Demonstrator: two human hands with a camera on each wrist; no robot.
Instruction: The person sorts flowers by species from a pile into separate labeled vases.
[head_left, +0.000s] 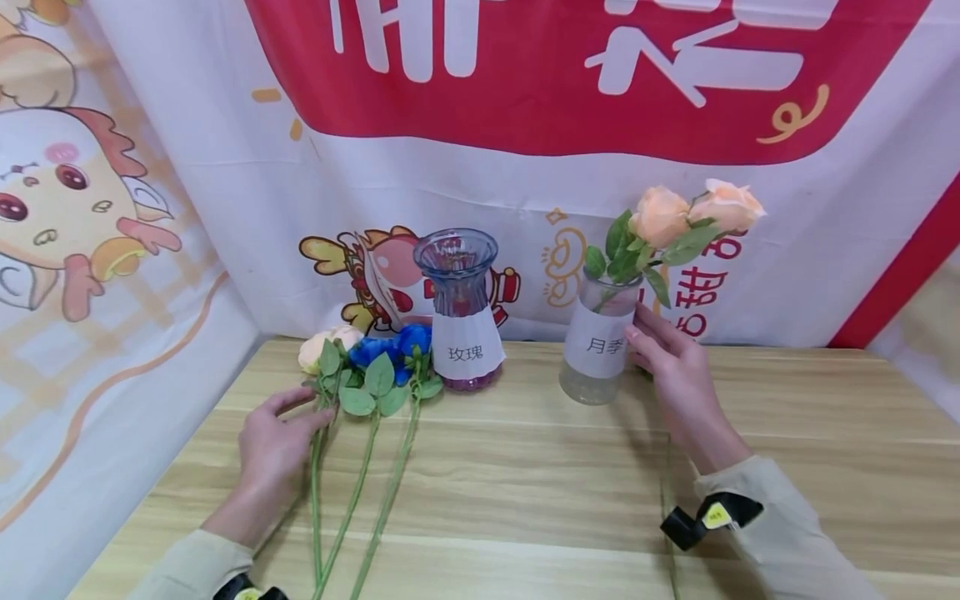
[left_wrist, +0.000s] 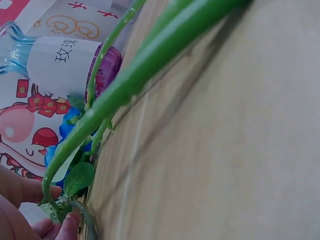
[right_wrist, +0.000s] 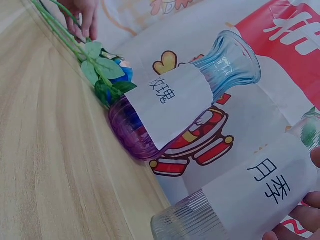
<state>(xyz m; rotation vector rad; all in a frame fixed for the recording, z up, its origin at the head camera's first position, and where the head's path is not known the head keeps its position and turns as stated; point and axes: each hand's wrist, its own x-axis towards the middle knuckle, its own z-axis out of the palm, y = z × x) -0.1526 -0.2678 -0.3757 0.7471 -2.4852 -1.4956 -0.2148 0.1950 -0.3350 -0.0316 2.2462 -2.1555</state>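
On the left of the table, my left hand [head_left: 281,437] pinches the stem of a pale artificial rose [head_left: 318,350] just below its bloom. Thumb and fingers meet around this leafy stem in the left wrist view. Beside it lie two blue roses [head_left: 378,354], their long green stems pointing towards me. My right hand [head_left: 678,375] grips the side of a clear glass vase [head_left: 588,387], thumb on its white label and fingers behind. Two peach roses [head_left: 660,217] with green leaves stand in that vase, leaning right.
A blue and purple flared glass vase [head_left: 459,287] with a white label stands between the blue roses and the clear vase. Behind the wooden table [head_left: 510,483] hangs a printed cloth [head_left: 360,183], close to both vases.
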